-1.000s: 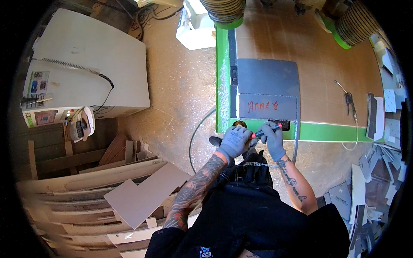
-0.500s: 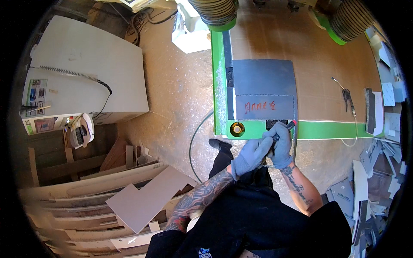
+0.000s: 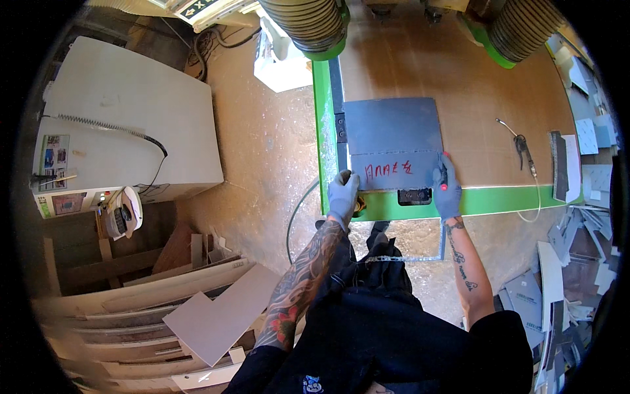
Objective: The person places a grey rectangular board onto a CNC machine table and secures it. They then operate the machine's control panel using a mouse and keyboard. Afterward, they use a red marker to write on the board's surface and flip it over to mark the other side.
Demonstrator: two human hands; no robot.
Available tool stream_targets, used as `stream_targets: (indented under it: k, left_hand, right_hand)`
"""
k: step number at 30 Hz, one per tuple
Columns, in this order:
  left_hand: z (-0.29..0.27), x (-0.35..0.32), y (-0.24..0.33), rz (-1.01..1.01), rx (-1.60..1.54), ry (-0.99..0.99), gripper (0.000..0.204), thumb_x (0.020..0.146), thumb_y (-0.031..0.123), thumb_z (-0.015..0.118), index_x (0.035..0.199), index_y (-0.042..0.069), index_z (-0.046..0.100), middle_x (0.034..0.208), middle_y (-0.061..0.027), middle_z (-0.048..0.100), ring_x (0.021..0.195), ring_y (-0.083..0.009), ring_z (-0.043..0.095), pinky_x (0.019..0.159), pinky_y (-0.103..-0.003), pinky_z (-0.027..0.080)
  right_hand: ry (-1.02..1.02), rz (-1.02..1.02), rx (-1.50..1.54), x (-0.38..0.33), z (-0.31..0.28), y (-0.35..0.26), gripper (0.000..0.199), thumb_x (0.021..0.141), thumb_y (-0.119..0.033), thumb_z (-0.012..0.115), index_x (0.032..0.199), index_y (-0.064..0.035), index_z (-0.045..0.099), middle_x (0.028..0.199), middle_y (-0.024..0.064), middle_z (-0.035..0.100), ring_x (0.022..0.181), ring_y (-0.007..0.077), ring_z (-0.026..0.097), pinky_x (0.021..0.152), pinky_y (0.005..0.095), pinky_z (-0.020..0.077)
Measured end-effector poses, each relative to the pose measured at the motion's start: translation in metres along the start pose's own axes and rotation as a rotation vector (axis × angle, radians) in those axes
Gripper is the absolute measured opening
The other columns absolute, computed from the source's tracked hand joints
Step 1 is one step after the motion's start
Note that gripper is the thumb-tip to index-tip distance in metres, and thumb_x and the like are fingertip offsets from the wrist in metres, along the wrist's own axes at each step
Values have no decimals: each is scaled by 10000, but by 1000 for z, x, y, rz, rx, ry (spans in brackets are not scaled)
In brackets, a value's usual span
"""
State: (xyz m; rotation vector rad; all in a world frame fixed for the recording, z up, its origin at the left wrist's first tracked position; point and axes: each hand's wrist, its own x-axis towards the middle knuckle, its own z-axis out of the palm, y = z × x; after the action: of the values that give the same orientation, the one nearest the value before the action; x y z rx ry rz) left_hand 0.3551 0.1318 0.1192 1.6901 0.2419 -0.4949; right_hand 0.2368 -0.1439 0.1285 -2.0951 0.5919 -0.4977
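A dark grey panel [image 3: 394, 125] lies at the left side of the brown machine table [image 3: 485, 118], with a seam across it and red handwritten marks on its nearer part. My left hand [image 3: 342, 197], in a grey glove, is closed on the panel's near left corner. At the near right edge of the panel is my gloved right hand [image 3: 447, 190]. A marker with red ends [image 3: 444, 176] is held in that right hand, whose fingers reach the panel's edge. Part of those fingers is hidden.
A green strip [image 3: 492, 202] edges the table. An air blow gun [image 3: 523, 154] with a hose lies to the right. Two ribbed ducts [image 3: 308, 26] hang at the far side. Offcuts [image 3: 577, 243] pile up at right; board sheets [image 3: 216, 315] stand at left beside a white cabinet [image 3: 131, 118].
My hands were together around the marker; they have parted. The left moved to the panel's left corner, and the right moved to its right edge with the marker. The view shifted slightly.
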Motion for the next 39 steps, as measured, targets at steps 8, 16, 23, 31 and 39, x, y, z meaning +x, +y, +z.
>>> stream_targets:
  k: [8, 16, 23, 31, 39]
  left_hand:
    - [-2, 16, -14, -113, -169, -50, 291, 936, 183, 742, 1141, -11, 668, 949, -54, 709, 795, -139, 668, 714, -285, 568]
    - [-9, 18, -8, -192, -210, -133, 175, 964, 199, 726, 1033, 51, 662, 858, -1, 662, 702, -103, 613, 608, -266, 530]
    - [-15, 20, -5, -186, -237, -168, 188, 959, 189, 744, 1050, 40, 674, 875, 3, 675, 693, -92, 611, 615, -253, 534]
    - [-21, 29, -10, -168, -226, -243, 177, 942, 180, 758, 1013, 38, 680, 840, 4, 669, 672, -92, 598, 591, -259, 525]
    - [-20, 16, -20, -169, -205, -257, 173, 964, 208, 736, 992, 51, 670, 859, 0, 673, 695, -106, 614, 587, -270, 530]
  right_hand:
    - [30, 0, -89, 3, 6, 1, 498, 1019, -222, 621, 1486, -93, 502, 1354, 226, 644, 1165, 383, 675, 945, 455, 545]
    - [-26, -96, -404, 1, 8, -3, 530, 1022, -263, 593, 1509, -100, 462, 1156, 285, 687, 1010, 462, 679, 842, 514, 550]
    - [-51, -142, -532, 2, 12, -4, 538, 1008, -233, 591, 1504, -78, 453, 1245, 320, 645, 1023, 469, 674, 831, 544, 548]
    - [-82, -127, -577, 1, 10, -12, 548, 995, -178, 563, 1513, -61, 427, 1317, 299, 615, 1065, 469, 657, 862, 519, 542]
    - [-42, -205, -643, -3, 11, 1, 596, 945, -90, 574, 1518, -52, 415, 1395, 310, 547, 1167, 463, 601, 952, 501, 508]
